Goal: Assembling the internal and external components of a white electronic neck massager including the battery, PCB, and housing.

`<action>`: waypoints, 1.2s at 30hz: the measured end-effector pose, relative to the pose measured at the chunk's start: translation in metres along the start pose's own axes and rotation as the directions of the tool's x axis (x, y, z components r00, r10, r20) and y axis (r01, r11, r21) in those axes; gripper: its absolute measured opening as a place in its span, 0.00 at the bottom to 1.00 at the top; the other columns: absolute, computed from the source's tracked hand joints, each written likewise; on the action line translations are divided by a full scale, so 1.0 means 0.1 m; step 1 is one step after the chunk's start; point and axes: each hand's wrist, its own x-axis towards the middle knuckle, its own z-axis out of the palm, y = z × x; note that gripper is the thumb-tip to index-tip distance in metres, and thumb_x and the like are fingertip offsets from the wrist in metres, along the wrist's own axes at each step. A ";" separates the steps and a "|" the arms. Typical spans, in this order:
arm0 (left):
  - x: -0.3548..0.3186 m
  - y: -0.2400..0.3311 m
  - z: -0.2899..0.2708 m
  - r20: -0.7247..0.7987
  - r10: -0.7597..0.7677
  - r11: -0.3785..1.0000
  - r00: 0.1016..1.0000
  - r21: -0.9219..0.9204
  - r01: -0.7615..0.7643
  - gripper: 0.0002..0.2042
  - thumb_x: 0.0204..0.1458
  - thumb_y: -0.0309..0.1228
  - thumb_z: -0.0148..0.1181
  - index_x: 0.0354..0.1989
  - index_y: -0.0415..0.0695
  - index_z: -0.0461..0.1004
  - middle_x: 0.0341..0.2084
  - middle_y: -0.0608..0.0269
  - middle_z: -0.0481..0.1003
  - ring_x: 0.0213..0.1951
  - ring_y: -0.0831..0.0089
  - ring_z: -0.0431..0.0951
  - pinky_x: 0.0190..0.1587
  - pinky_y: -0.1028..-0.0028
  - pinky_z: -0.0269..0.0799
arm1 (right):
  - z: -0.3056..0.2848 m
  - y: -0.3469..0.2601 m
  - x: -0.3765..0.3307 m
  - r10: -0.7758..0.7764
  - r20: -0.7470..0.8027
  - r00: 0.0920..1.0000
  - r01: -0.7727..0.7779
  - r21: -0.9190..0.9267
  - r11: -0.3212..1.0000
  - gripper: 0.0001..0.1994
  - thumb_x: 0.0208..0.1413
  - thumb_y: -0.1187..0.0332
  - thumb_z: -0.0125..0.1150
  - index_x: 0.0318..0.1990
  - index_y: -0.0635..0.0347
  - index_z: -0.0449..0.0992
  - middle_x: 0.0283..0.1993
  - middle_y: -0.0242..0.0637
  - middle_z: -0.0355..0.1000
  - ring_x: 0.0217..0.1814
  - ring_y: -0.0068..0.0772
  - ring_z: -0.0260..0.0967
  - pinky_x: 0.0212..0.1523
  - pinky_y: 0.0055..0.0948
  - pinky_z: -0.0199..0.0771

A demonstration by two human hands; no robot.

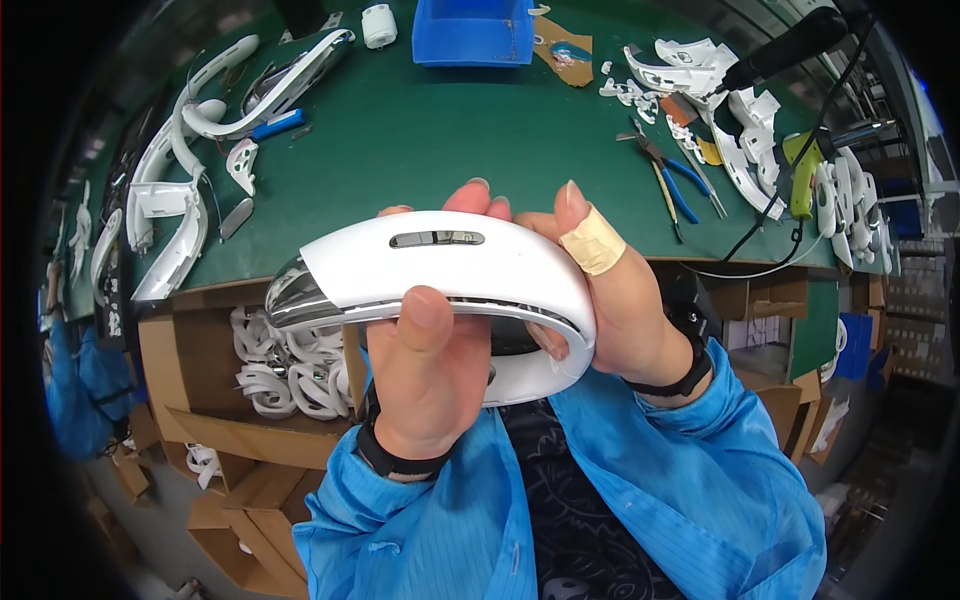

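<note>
Above the bench's front edge I hold a white U-shaped neck device (450,270), which looks like a neck fan. It has a glossy dark tip at its left end and a small dark oval panel on its outer face. My left hand (428,365) is closed around the middle of the band, thumb in front and fingertips showing behind the upper edge. My right hand (625,305) grips the bend at the right end; a tan bandage (593,242) wraps its thumb. The lower arm of the device is partly hidden behind my left hand.
Curved white shells (170,215) and a blue tool (278,124) lie on the green bench (400,150) at left. A blue bin (472,35) stands at the back. At right are blue-handled pliers (672,175), white parts, and a green-yellow tool (803,175). Below left, a cardboard box (200,375) holds white devices.
</note>
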 end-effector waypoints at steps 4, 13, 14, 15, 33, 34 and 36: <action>0.04 0.04 0.01 0.038 -0.003 0.995 0.999 0.100 -0.001 0.39 0.54 0.43 0.72 0.70 0.48 0.56 0.67 0.42 0.65 0.69 0.46 0.64 0.71 0.50 0.59 | 0.04 -0.07 0.00 -0.006 -0.018 1.000 0.005 -0.044 0.999 0.34 0.73 0.40 0.33 0.37 0.64 0.75 0.16 0.33 0.66 0.12 0.22 0.59 0.16 0.23 0.59; 0.03 0.02 -0.06 0.045 -0.010 1.000 0.999 0.013 0.010 0.38 0.55 0.43 0.71 0.69 0.50 0.55 0.67 0.44 0.65 0.70 0.47 0.62 0.72 0.49 0.57 | -0.14 -0.05 0.01 0.016 0.196 0.981 -0.048 0.159 0.986 0.29 0.73 0.44 0.42 0.41 0.63 0.77 0.27 0.31 0.70 0.29 0.16 0.66 0.29 0.21 0.64; 0.04 0.03 -0.08 0.047 -0.010 1.000 0.999 0.015 0.009 0.38 0.55 0.43 0.71 0.69 0.50 0.55 0.67 0.44 0.65 0.70 0.47 0.62 0.72 0.49 0.57 | -0.13 -0.05 0.02 0.013 0.196 0.980 -0.046 0.160 0.986 0.29 0.73 0.44 0.42 0.41 0.63 0.77 0.27 0.31 0.70 0.29 0.16 0.66 0.29 0.21 0.64; 0.05 0.03 -0.09 0.020 -0.018 1.000 1.000 0.023 0.018 0.38 0.55 0.44 0.71 0.70 0.50 0.55 0.67 0.44 0.64 0.71 0.47 0.61 0.73 0.49 0.55 | -0.09 -0.05 0.05 0.018 0.127 0.992 -0.031 0.103 0.994 0.27 0.73 0.46 0.44 0.42 0.64 0.77 0.30 0.32 0.71 0.33 0.17 0.67 0.33 0.22 0.66; 0.14 0.11 0.10 0.040 0.080 0.991 0.996 0.105 -0.084 0.50 0.48 0.48 0.75 0.75 0.50 0.48 0.70 0.39 0.59 0.70 0.49 0.62 0.69 0.53 0.67 | -0.25 -0.02 -0.08 -0.696 0.055 0.716 0.622 -0.503 0.600 0.23 0.52 0.69 0.75 0.55 0.65 0.77 0.50 0.45 0.79 0.51 0.39 0.78 0.53 0.32 0.76; 0.14 0.11 0.12 0.057 0.082 0.992 0.995 0.091 -0.087 0.51 0.47 0.46 0.76 0.75 0.50 0.48 0.70 0.39 0.59 0.70 0.50 0.63 0.69 0.54 0.67 | -0.26 -0.01 -0.09 -0.694 0.067 0.717 0.624 -0.506 0.595 0.23 0.52 0.69 0.75 0.55 0.65 0.77 0.50 0.45 0.79 0.51 0.39 0.78 0.53 0.32 0.76; 0.14 0.13 0.13 0.044 0.071 0.993 0.996 0.088 -0.075 0.51 0.46 0.45 0.78 0.75 0.49 0.49 0.70 0.39 0.58 0.70 0.50 0.63 0.69 0.54 0.67 | -0.26 0.03 -0.11 -0.755 0.114 0.646 0.666 -0.568 0.484 0.23 0.53 0.68 0.75 0.55 0.64 0.76 0.54 0.46 0.79 0.54 0.39 0.78 0.54 0.33 0.76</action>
